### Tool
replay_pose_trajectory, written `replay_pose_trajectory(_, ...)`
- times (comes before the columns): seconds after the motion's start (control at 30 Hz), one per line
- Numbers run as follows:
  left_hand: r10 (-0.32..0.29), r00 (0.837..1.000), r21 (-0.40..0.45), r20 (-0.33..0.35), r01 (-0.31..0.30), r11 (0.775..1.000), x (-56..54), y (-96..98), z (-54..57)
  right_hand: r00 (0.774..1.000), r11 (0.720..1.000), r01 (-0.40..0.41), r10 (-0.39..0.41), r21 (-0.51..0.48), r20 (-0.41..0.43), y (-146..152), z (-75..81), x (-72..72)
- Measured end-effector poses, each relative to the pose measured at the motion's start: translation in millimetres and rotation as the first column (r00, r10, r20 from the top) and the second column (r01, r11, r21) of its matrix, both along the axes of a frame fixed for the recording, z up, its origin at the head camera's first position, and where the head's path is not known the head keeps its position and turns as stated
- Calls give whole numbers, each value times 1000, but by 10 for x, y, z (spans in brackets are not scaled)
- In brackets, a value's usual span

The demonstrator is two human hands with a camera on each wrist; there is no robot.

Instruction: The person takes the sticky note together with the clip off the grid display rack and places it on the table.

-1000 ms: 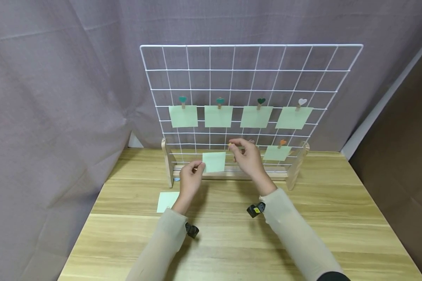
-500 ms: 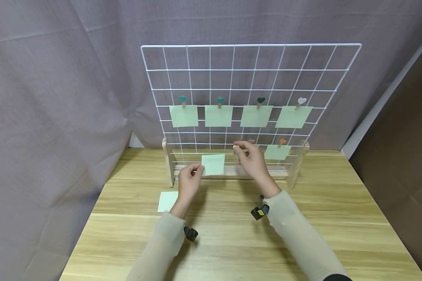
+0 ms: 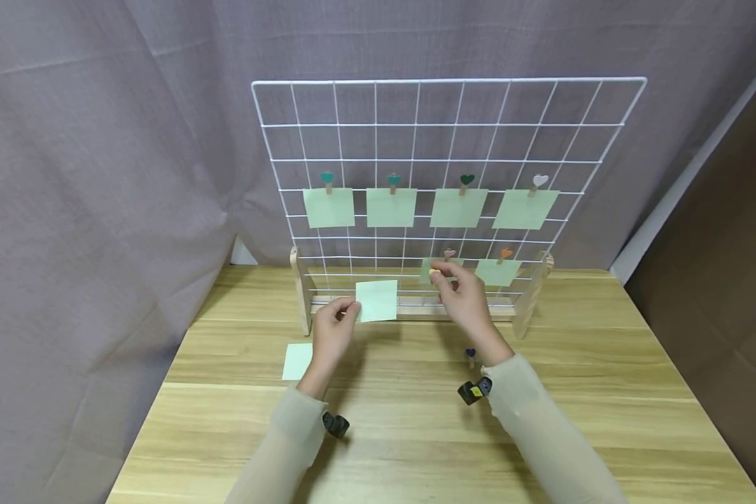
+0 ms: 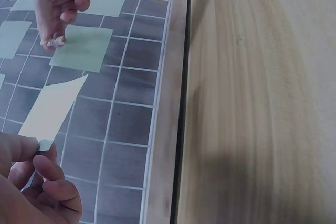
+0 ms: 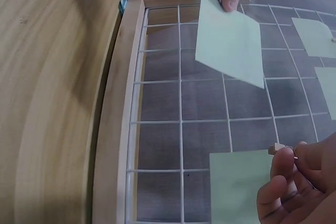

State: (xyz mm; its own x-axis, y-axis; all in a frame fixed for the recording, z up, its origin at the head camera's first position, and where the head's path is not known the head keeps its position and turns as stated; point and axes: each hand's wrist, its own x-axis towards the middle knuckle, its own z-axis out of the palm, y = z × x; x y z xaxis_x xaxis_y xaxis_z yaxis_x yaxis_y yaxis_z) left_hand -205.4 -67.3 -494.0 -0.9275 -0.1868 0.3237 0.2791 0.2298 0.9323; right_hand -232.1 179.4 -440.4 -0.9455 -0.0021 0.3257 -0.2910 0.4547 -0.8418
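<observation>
A pale green paper square (image 3: 378, 301) is pinched at its left edge by my left hand (image 3: 334, 332), in front of the lower part of the white wire grid (image 3: 417, 125). My right hand (image 3: 466, 297) pinches a small wooden clothespin (image 5: 275, 149) with a yellowish top, apart from the held paper. Behind that hand hangs a clipped green paper (image 4: 84, 48), partly covered by it in the head view. In the right wrist view the held paper hangs tilted from the left fingers.
Clipped on the grid are several green papers (image 3: 330, 208) under heart-topped clothespins. To their lower right hangs another paper (image 3: 498, 273) with an orange heart clip (image 3: 506, 253). A loose paper (image 3: 297, 361) and a dark-heart clothespin (image 3: 470, 355) lie on the wooden table (image 3: 403, 434).
My left hand has drawn the paper slightly down and left. The right hand has moved right and down with the clothespin, uncovering the pink heart clip and the dark-heart clothespin on the table.
</observation>
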Motion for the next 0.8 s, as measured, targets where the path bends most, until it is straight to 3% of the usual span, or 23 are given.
replay_pose_trajectory(0.2, -19, 997, 33, 79, 16, 999, 30, -46, -27, 1000, 999, 20, -20, -33, 6, 62, -89, 34)
replay_pose_trajectory(0.5, -27, 998, 47, 61, 24, 999, 69, -89, -85, 997, 993, 24, -16, -119, 69, 123, -217, 97)
replay_pose_trajectory(0.67, -16, 999, 30, 48, 15, 999, 87, -96, -135, 997, 995, 42, -35, -94, 72, 166, -279, 105)
replay_pose_trajectory(0.8, -9, 996, 48, 88, 5, 999, 94, -106, -162, 997, 996, 44, -38, -81, 70, 193, -313, 100)
